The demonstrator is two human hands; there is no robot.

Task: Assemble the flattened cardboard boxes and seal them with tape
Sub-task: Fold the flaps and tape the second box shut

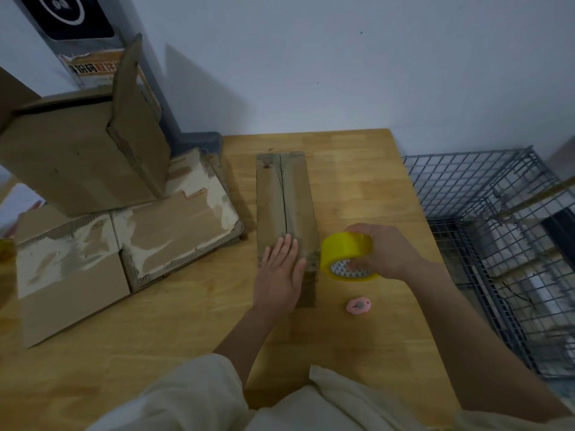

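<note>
A long narrow cardboard box (284, 194) lies on the wooden table (357, 188), its two top flaps meeting in a centre seam. My left hand (280, 272) presses flat on the near end of the box, fingers straight. My right hand (385, 253) grips a yellow roll of tape (345, 253) just right of the box's near end, fingers curled over the roll and the thumb in its core. The roll sits close against the box edge.
A small pink round cutter (358, 305) lies on the table near my right wrist. Stacked worn cardboard boxes (124, 231) fill the table's left side, one with raised flaps (81, 150) on top. A wire cage (497, 244) stands right of the table.
</note>
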